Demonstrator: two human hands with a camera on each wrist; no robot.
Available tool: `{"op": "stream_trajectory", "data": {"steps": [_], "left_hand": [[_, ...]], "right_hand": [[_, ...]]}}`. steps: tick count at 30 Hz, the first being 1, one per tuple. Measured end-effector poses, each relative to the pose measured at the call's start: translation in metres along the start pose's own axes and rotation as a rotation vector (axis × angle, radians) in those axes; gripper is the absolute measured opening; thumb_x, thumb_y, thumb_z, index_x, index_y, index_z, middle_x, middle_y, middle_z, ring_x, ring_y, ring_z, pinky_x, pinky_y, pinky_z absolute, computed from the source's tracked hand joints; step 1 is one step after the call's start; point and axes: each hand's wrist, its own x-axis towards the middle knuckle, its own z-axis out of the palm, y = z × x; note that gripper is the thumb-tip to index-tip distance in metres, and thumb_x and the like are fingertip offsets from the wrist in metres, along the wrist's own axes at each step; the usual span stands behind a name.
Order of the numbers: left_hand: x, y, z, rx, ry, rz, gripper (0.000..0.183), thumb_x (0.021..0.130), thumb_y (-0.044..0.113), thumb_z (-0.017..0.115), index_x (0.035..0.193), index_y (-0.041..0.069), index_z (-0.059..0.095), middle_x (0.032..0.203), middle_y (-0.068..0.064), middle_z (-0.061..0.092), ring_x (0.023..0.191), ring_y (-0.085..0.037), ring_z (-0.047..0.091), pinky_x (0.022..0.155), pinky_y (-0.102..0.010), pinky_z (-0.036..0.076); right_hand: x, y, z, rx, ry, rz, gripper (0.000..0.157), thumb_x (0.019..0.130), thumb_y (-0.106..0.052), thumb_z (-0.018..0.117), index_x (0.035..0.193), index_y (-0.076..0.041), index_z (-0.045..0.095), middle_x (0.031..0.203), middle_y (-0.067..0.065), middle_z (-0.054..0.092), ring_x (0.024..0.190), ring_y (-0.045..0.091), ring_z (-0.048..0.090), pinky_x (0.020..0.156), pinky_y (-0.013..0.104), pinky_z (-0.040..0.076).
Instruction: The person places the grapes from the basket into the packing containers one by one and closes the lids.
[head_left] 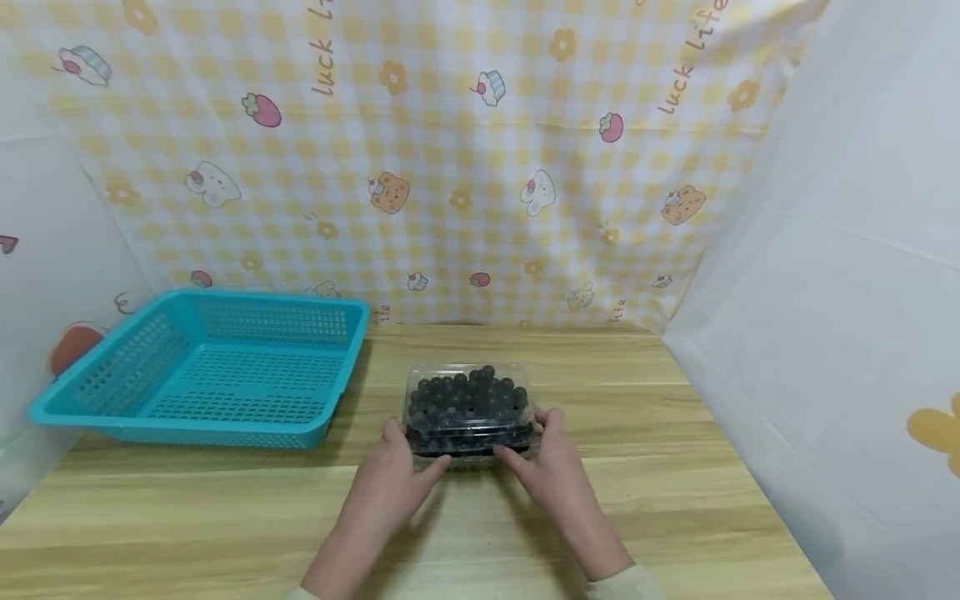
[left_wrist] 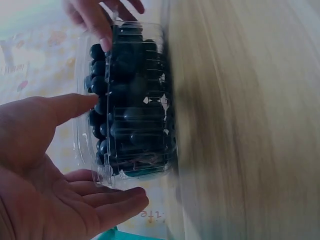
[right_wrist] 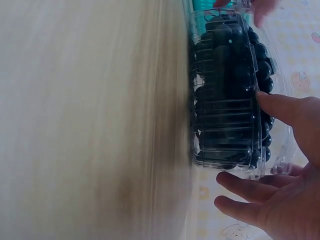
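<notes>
A clear plastic clamshell box point(head_left: 469, 437) filled with dark round grapes point(head_left: 468, 396) is on the wooden table, near its middle. My left hand point(head_left: 386, 481) holds the left end of the box, its thumb at the front rim and its fingers along the side. At the opposite end my right hand point(head_left: 557, 473) holds it in the same way, thumb on the front rim. The left wrist view shows the left thumb against the rim of the box point(left_wrist: 137, 115) and the fingers by its end wall. In the right wrist view the right thumb touches the rim, with fingertips beside the end.
A turquoise plastic basket point(head_left: 247, 364) with slotted sides and floor stands to the left on the wooden table point(head_left: 675, 500). Behind the table hangs a yellow checked cloth point(head_left: 450, 150). White sheeting point(head_left: 825, 250) borders the right side, and more the left.
</notes>
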Motion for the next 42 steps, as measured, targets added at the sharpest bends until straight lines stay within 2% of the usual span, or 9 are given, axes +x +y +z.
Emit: {"op": "stream_trajectory", "data": {"steps": [6, 9, 13, 15, 19, 22, 25, 33, 42], "left_hand": [[-0.002, 0.01, 0.005, 0.151, 0.029, 0.003, 0.113, 0.091, 0.072, 0.07, 0.145, -0.021, 0.036, 0.068, -0.012, 0.06, 0.054, -0.022, 0.059, 0.045, -0.034, 0.045], [-0.001, 0.012, 0.003, 0.188, 0.028, -0.012, 0.106, 0.097, 0.075, 0.058, 0.141, -0.02, 0.04, 0.068, -0.014, 0.061, 0.051, -0.022, 0.056, 0.043, -0.033, 0.041], [0.0, 0.01, -0.001, 0.178, 0.021, -0.017, 0.078, 0.11, 0.056, 0.049, 0.133, -0.018, 0.046, 0.083, -0.025, 0.069, 0.064, -0.032, 0.067, 0.05, -0.041, 0.052], [-0.001, 0.008, -0.004, 0.146, 0.009, -0.008, 0.06, 0.113, 0.04, 0.051, 0.13, -0.017, 0.048, 0.081, -0.024, 0.068, 0.066, -0.032, 0.068, 0.052, -0.042, 0.054], [-0.001, 0.003, -0.01, 0.077, -0.007, 0.001, 0.03, 0.108, 0.013, 0.057, 0.124, -0.012, 0.054, 0.081, -0.019, 0.067, 0.062, -0.025, 0.063, 0.05, -0.035, 0.052], [0.003, -0.002, -0.013, 0.02, 0.006, -0.017, 0.022, 0.102, 0.003, 0.06, 0.12, -0.009, 0.061, 0.091, -0.019, 0.072, 0.066, -0.023, 0.062, 0.053, -0.032, 0.053], [0.009, -0.009, -0.016, -0.058, 0.03, -0.036, 0.016, 0.098, 0.001, 0.064, 0.112, -0.005, 0.069, 0.097, -0.017, 0.075, 0.073, -0.021, 0.064, 0.061, -0.035, 0.058], [0.021, -0.022, -0.025, -0.512, -0.139, -0.168, 0.044, 0.1, -0.004, 0.061, 0.141, -0.005, 0.046, 0.101, -0.028, 0.072, 0.068, -0.025, 0.073, 0.065, -0.04, 0.066], [0.042, -0.019, -0.024, -0.51, -0.21, -0.176, 0.052, 0.104, 0.0, 0.054, 0.152, -0.008, 0.035, 0.081, -0.02, 0.068, 0.058, -0.022, 0.066, 0.058, -0.037, 0.063]], "right_hand": [[-0.002, -0.005, 0.002, -0.067, 0.025, -0.007, 0.069, 0.09, -0.037, 0.086, 0.135, 0.0, 0.047, 0.114, 0.028, 0.074, 0.102, 0.039, 0.076, 0.082, 0.049, 0.066], [-0.004, -0.006, 0.003, -0.098, 0.006, -0.016, 0.062, 0.093, -0.037, 0.083, 0.129, 0.001, 0.049, 0.102, 0.023, 0.073, 0.091, 0.035, 0.076, 0.074, 0.044, 0.066], [-0.004, -0.005, -0.003, -0.132, -0.062, -0.027, 0.064, 0.094, -0.041, 0.081, 0.128, 0.001, 0.049, 0.097, 0.023, 0.072, 0.077, 0.027, 0.071, 0.066, 0.039, 0.062], [-0.003, -0.003, -0.01, -0.113, -0.123, -0.021, 0.065, 0.094, -0.039, 0.081, 0.132, 0.002, 0.049, 0.105, 0.026, 0.073, 0.077, 0.025, 0.069, 0.067, 0.04, 0.061], [-0.001, 0.001, -0.027, -0.004, -0.205, 0.018, 0.054, 0.098, -0.027, 0.074, 0.139, 0.003, 0.054, 0.134, 0.031, 0.069, 0.104, 0.035, 0.074, 0.087, 0.05, 0.064], [0.001, 0.005, -0.034, 0.134, -0.193, 0.065, 0.037, 0.102, -0.017, 0.066, 0.133, 0.002, 0.063, 0.133, 0.027, 0.072, 0.117, 0.038, 0.074, 0.093, 0.05, 0.064], [0.005, 0.008, -0.034, 0.298, -0.171, 0.11, 0.023, 0.103, -0.007, 0.062, 0.123, 0.004, 0.066, 0.118, 0.025, 0.077, 0.102, 0.034, 0.078, 0.083, 0.045, 0.067], [0.012, 0.009, -0.037, 0.547, -0.239, 0.234, 0.027, 0.102, 0.002, 0.06, 0.127, 0.006, 0.052, 0.107, 0.026, 0.074, 0.084, 0.033, 0.078, 0.076, 0.046, 0.068], [0.035, 0.008, -0.041, 0.542, -0.309, 0.299, 0.036, 0.104, -0.002, 0.058, 0.137, 0.003, 0.047, 0.112, 0.021, 0.071, 0.084, 0.029, 0.078, 0.072, 0.042, 0.068]]}}
